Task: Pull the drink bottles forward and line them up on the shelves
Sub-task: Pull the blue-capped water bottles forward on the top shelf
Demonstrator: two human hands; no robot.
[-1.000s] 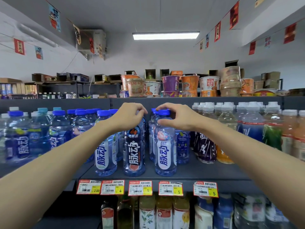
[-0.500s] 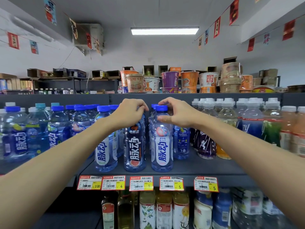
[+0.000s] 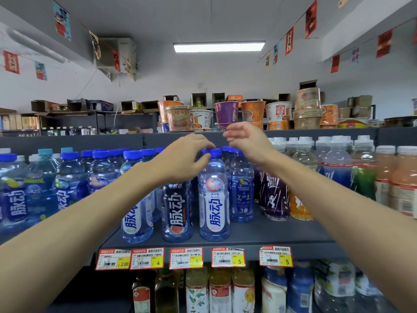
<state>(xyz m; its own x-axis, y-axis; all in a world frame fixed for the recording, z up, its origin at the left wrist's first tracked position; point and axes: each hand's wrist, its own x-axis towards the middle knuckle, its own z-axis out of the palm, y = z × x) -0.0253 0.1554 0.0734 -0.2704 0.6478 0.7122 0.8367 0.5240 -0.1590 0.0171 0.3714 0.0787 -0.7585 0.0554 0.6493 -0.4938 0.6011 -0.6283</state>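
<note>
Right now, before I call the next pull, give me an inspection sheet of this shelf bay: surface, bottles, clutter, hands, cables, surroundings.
Surface: dark grey shelf, bare at its front right; price tags along its edge.
Job's things: white-label bottle, dark-label bottle and second white-label bottle stand upright in a row at the front edge; blue-label bottle sits further back.
Clutter: nothing seen.
Grippers: left hand curled over the dark-label bottle's top, grip hidden; right hand open, raised above the bottles, holding nothing.
Cables: thin wire high up to the left, away from the hands.
Surroundings: noodle cups above the bottles, paper flags overhead.
</note>
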